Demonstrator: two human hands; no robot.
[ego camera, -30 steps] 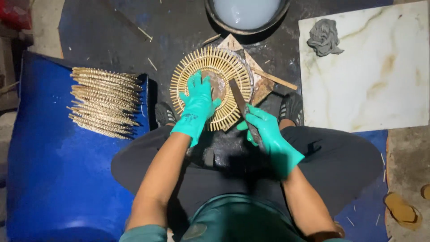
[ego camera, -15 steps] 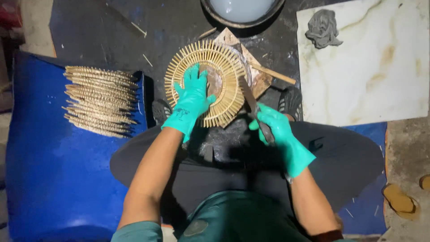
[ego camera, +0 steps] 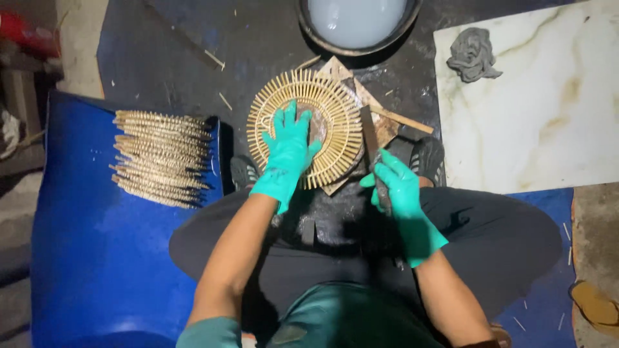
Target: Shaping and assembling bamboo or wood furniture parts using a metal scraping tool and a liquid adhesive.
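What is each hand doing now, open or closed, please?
Left hand: open, fingers spread flat on the round woven rattan piece.
Right hand: closed around the handle of a flat blade tool.

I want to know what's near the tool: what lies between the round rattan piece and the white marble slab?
In the head view, a thin wooden stick lies on dark floor between the round rattan piece and the marble slab.

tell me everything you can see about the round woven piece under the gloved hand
The round woven piece is a flat disc of pale tan cane or rattan, with thin spokes fanning out around its rim and concentric rings inside them. It lies flat on a small board on the dark floor, just below a basin of cloudy water. The left hand, in a teal glove, presses on its centre, hiding the middle.
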